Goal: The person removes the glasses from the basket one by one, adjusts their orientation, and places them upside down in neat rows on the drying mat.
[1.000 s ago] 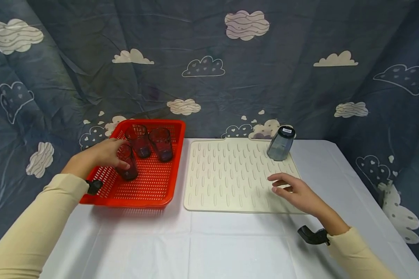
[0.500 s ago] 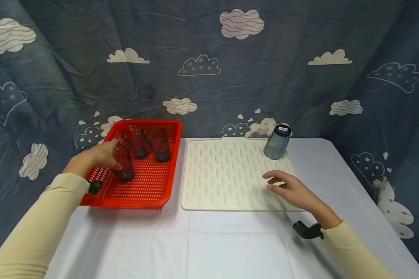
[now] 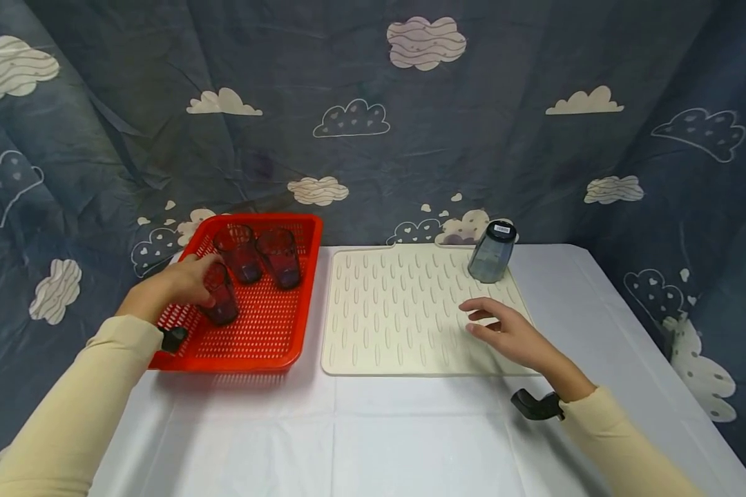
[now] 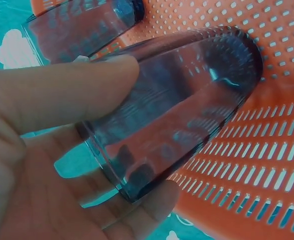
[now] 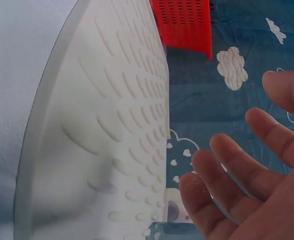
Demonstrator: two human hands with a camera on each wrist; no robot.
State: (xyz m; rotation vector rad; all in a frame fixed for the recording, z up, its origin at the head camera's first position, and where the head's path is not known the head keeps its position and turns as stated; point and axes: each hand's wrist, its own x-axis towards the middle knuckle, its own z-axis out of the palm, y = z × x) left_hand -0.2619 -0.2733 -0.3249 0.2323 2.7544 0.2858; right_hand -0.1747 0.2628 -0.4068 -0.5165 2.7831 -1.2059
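Observation:
Three tinted drinking glasses stand in a red plastic basket [image 3: 267,348] on the left. My left hand [image 3: 180,286] reaches over the basket's left side and grips the nearest drinking glass [image 3: 222,304] by its rim end. In the left wrist view, the thumb lies along one side of that glass [image 4: 187,100] and the fingers wrap round the other; its base points toward the basket floor. Over the right part of a cream ridged mat [image 3: 385,331] hovers my right hand [image 3: 510,335], holding nothing, its fingers loosely bent.
A grey glass [image 3: 491,257] stands upside down at the mat's far right corner, a label on its base. Two more glasses, a left one [image 3: 239,255] and a right one [image 3: 280,259], lean at the basket's back. A cloud-print cloth [image 3: 348,62] hangs behind the white table [image 3: 373,442].
My left hand keeps its place at the same glass, with the thumb and fingers closer round it. The right hand has drifted slightly left over the mat. The whole view has shifted a little.

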